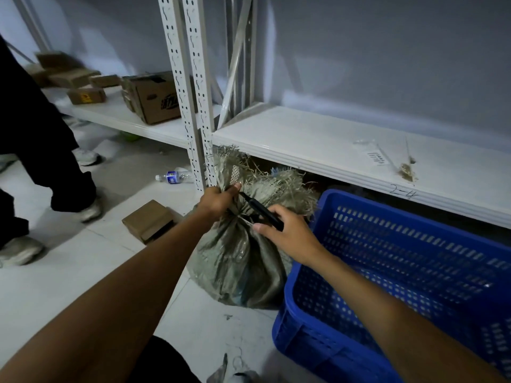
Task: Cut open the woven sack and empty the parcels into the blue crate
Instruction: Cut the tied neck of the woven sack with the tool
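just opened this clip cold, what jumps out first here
Two bare arms reach to a tied grey-green sack on the floor below a white shelf. The left hand grips its frayed top while the right hand holds a black cutter at the neck. A big blue crate stands right beside it.

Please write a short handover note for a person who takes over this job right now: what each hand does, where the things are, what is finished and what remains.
Left hand: grips the frayed top of the woven sack, above the tied neck.
Right hand: holds a black cutter, its tip at the neck.
The sack stands on the floor, against the left side of the blue crate, below the white shelf.
Done: sack is held in position, cutter is at the neck.
Left: the neck looks still bunched shut, so cut it open, then tip the parcels into the crate. No parcels are visible in the crate yet.
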